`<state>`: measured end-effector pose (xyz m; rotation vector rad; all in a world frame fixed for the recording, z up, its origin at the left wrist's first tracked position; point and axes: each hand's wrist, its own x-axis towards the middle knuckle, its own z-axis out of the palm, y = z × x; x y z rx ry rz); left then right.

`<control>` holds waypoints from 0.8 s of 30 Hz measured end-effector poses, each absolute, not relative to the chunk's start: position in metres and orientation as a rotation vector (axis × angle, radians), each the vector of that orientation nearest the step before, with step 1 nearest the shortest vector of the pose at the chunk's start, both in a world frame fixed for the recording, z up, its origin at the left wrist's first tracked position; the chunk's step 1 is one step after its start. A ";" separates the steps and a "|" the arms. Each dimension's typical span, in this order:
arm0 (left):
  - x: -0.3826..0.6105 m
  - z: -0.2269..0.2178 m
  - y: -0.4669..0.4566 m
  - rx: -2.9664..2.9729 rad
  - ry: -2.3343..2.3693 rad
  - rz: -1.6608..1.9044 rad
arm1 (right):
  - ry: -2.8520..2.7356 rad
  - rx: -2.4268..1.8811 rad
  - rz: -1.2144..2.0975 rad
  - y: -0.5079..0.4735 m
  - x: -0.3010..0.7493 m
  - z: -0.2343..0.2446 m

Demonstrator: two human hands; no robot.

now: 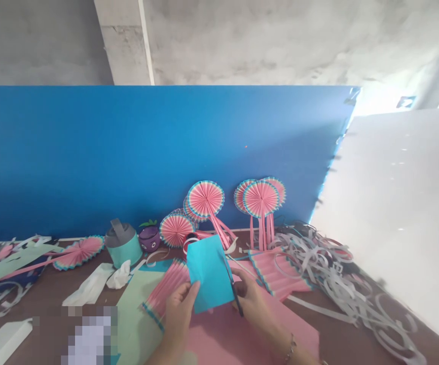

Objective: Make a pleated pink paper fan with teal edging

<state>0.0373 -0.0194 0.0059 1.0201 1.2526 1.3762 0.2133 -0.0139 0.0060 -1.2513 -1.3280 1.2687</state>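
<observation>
My left hand (181,307) pinches the lower left edge of a blue sheet of paper (209,276), held upright over the table. In my right hand (248,299) are dark-handled scissors (233,286), their blades along the sheet's right edge. How far the blades are apart is too small to tell. Below both hands lies a large pink sheet (291,332). Beside my left hand rests a pleated pink paper strip (166,289) with blue edges. Another pleated pink piece (280,274) lies right of my right hand.
Several round pink paper fans (261,198) lean against the blue partition (147,152). A tangle of white paper strips (329,274) covers the table's right side. Left stand a teal and grey cup (123,246) and a purple pot (149,238), with crumpled tissue (119,275) nearby.
</observation>
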 end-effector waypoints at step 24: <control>0.037 -0.003 -0.017 1.092 1.252 1.332 | -1.273 -1.218 1.265 -0.018 0.208 0.015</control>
